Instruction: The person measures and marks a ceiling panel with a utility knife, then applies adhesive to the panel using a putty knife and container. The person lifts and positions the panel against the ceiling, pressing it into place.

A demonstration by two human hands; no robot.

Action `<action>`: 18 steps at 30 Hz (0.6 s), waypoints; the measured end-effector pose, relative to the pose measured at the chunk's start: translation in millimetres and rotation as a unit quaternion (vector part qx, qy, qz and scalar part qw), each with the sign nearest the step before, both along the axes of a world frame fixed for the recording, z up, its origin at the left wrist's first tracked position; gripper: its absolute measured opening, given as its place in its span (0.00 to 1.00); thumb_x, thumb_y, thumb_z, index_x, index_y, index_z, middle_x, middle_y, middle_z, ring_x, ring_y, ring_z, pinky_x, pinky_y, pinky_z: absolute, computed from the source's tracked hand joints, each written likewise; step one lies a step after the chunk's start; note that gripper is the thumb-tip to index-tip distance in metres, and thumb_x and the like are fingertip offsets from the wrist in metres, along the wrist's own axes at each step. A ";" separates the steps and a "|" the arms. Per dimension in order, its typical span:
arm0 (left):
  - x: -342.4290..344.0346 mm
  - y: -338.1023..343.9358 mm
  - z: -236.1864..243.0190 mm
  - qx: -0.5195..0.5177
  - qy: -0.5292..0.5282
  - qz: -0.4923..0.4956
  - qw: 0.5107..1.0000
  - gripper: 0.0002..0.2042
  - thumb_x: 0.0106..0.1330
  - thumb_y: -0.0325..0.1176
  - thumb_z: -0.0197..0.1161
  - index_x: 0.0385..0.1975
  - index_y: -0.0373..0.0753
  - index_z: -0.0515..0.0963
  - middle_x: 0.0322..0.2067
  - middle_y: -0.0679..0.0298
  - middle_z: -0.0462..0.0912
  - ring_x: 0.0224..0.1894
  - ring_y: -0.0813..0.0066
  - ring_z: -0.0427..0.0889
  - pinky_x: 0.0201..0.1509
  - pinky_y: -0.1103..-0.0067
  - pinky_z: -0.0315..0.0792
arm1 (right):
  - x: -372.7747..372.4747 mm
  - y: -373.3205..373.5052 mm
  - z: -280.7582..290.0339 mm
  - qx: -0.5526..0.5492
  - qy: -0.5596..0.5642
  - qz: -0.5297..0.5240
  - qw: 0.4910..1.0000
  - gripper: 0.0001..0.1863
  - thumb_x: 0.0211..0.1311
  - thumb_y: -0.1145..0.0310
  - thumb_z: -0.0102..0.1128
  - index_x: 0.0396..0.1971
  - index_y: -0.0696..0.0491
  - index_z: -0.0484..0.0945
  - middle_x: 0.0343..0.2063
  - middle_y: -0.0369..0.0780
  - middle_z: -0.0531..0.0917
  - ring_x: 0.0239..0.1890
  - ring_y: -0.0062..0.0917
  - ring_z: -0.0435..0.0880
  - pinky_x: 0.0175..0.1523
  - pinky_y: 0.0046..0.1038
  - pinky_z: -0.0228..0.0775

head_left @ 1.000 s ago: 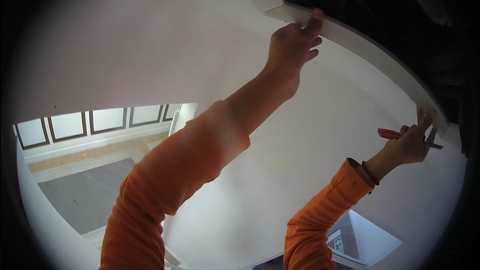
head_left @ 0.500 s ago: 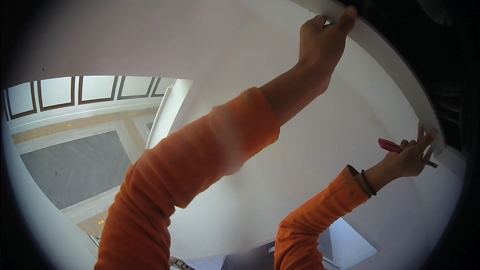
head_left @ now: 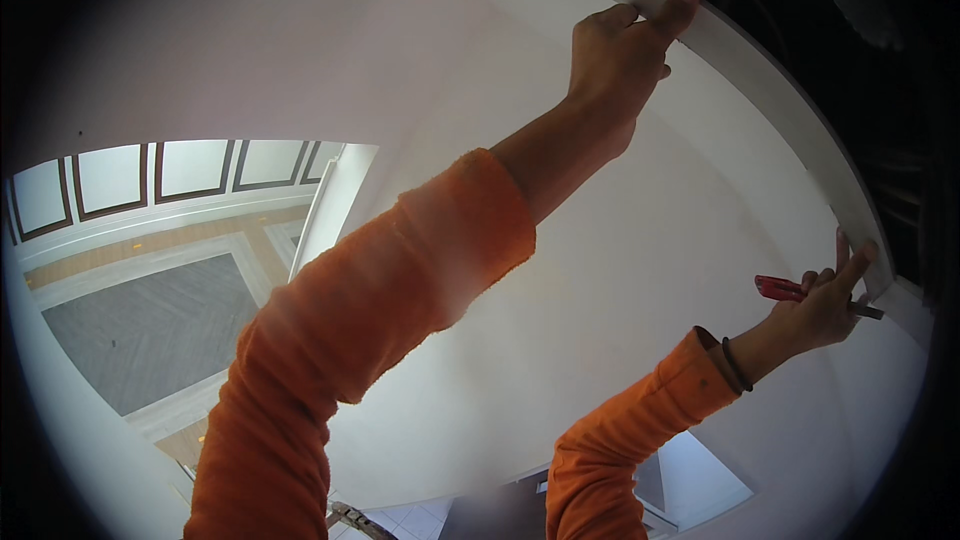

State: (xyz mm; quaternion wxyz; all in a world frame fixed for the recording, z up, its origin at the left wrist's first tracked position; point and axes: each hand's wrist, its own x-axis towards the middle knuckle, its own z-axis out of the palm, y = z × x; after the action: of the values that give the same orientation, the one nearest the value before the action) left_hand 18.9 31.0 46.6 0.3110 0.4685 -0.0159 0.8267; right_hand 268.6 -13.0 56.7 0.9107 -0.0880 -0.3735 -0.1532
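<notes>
A long white strip [head_left: 770, 88] borders the dark opening [head_left: 800, 10] at the upper right, its shape bent by the lens. Near the strip's upper end, my left hand [head_left: 622, 58] is closed on its edge, thumb over the dark side and fingers curled beneath. Lower down, my right hand [head_left: 822, 305] grips a red-handled tool [head_left: 779, 288] whose grey end sticks out past the fingers; its exact kind is unclear. The thumb and a raised finger of that hand touch the strip near its lower end. Both arms reach up in orange sleeves.
Smooth white surface [head_left: 620, 340] spreads behind my arms. At left, an opening shows a grey and wood-toned floor [head_left: 150, 330] and a wall with dark-framed panels [head_left: 112, 180]. Near the bottom edge are a rough bar-like object [head_left: 355, 518] and a bluish-white opening [head_left: 700, 480].
My left hand and forearm have shifted slightly up and to the left, along with the strip's upper end. My right hand stays nearly in place, still holding the red-handled tool.
</notes>
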 end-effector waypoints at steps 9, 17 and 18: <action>0.5 -2.6 -0.5 -0.029 -0.019 0.043 0.998 0.31 0.63 0.63 0.75 0.24 0.36 0.76 0.24 0.66 0.74 0.30 0.74 0.74 0.42 0.72 0.75 | 3.6 -4.7 -1.2 -0.002 -0.033 0.020 0.999 0.23 0.65 0.58 0.76 0.47 0.59 0.76 0.38 0.46 0.93 0.11 0.08 0.62 0.13 0.10 0.56; -26.0 14.3 -4.9 -0.025 0.040 0.364 0.930 0.29 0.62 0.57 0.78 0.39 0.31 0.88 0.30 0.63 0.90 0.29 0.79 0.85 0.33 0.80 0.80 | -24.1 -11.6 -4.1 -0.043 0.029 -0.012 0.999 0.34 0.55 0.58 0.81 0.54 0.64 0.77 0.34 0.41 0.92 0.10 0.12 0.70 0.12 0.10 0.64; -33.1 7.5 -7.6 -0.049 0.053 0.362 0.929 0.27 0.60 0.56 0.79 0.36 0.32 0.88 0.28 0.64 0.90 0.27 0.80 0.85 0.32 0.82 0.79 | -28.4 -10.2 -7.5 -0.034 0.033 -0.014 0.999 0.32 0.57 0.61 0.81 0.54 0.63 0.76 0.34 0.42 0.92 0.11 0.11 0.69 0.14 0.11 0.62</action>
State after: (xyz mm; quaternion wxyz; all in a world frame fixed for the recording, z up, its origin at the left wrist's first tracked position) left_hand -14.3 38.5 39.0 0.0138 0.4698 0.2118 0.8569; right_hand 240.2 -23.2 49.2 0.9169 -0.1287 -0.3468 -0.1501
